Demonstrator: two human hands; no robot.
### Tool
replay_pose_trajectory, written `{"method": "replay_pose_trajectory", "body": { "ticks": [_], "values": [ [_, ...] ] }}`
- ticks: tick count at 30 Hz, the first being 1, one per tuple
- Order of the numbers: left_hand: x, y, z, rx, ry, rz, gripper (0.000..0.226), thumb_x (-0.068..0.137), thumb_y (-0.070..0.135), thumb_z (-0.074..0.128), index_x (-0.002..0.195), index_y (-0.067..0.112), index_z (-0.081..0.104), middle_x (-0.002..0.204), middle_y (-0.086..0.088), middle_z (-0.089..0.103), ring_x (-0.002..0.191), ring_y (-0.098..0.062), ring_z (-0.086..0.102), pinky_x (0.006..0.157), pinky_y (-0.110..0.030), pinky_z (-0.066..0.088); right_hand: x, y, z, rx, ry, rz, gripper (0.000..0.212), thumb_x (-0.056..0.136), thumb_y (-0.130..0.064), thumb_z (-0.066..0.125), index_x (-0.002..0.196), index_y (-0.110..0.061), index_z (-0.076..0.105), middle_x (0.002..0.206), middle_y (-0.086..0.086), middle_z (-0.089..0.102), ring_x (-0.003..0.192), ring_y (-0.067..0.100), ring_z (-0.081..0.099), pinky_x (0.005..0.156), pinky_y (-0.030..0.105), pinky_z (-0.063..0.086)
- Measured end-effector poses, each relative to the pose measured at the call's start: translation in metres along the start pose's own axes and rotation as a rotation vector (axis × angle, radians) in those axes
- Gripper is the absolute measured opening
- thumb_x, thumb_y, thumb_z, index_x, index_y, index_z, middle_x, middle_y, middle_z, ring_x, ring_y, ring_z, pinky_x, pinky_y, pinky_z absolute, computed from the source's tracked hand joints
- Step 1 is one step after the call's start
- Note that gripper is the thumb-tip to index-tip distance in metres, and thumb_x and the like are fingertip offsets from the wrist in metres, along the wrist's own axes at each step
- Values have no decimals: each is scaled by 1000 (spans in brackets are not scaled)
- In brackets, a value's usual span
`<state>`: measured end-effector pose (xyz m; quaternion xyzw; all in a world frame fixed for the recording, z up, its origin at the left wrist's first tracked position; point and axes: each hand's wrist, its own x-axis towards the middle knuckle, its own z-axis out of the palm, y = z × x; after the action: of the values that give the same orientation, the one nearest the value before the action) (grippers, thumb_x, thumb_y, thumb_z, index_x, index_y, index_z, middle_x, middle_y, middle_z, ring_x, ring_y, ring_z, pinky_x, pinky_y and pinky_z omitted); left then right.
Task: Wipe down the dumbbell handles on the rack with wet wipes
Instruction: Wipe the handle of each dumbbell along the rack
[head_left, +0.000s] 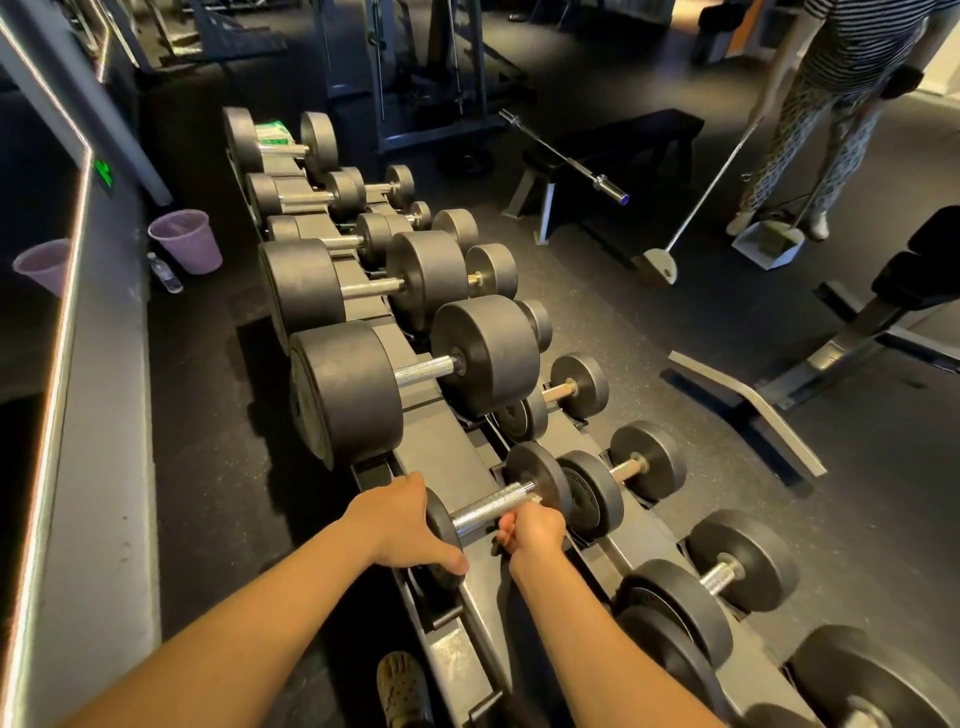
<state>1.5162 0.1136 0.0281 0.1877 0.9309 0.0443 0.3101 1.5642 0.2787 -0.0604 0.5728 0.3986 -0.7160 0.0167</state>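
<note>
On the rack (441, 452), the left hand (400, 525) gripped a small dumbbell (537, 470) by one end to steady it, the right hand (535, 530) curled round its handle (485, 508) to wipe.

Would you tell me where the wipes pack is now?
The wipes pack lies upper left in the head view, on the farthest dumbbell, between its heads.
</note>
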Motion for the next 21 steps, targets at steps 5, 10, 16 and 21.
{"method": "replay_pose_trajectory", "body": {
  "ticks": [5, 10, 16, 21],
  "values": [
    [-1, 0, 1, -4, 4, -2, 102, 54, 82, 77, 130, 24, 41, 115, 6, 54, 94, -13, 58, 84, -32, 55, -9, 6, -14, 9, -84, -84, 33, 106, -23, 50, 88, -3, 69, 61, 4, 57, 47, 11, 45, 46, 25, 40],
    [0, -2, 2, -10, 6, 7, 105, 54, 83, 77, 132, 24, 39, 119, 6, 53, 97, -14, 59, 87, -33, 56, -8, 10, -21, -368, 62, -456, 27, 102, -20, 58, 78, -14, 70, 74, 6, 70, 64, 18, 67, 65, 37, 60],
    [1, -1, 4, -16, 23, 9, 99, 55, 81, 77, 127, 25, 40, 111, 7, 52, 90, -11, 58, 80, -28, 56, -10, 22, -30, -1016, 148, -1047, 9, 100, -26, 62, 92, -25, 66, 89, -13, 59, 70, 5, 60, 67, 25, 56],
    [2, -3, 5, -21, 25, 15, 98, 55, 81, 77, 126, 25, 40, 111, 7, 52, 91, -12, 58, 84, -31, 57, -4, 7, -32, -1332, 32, -1271, 14, 94, -27, 70, 106, -22, 65, 117, -6, 52, 88, 8, 59, 74, 24, 58]
  ]
}}
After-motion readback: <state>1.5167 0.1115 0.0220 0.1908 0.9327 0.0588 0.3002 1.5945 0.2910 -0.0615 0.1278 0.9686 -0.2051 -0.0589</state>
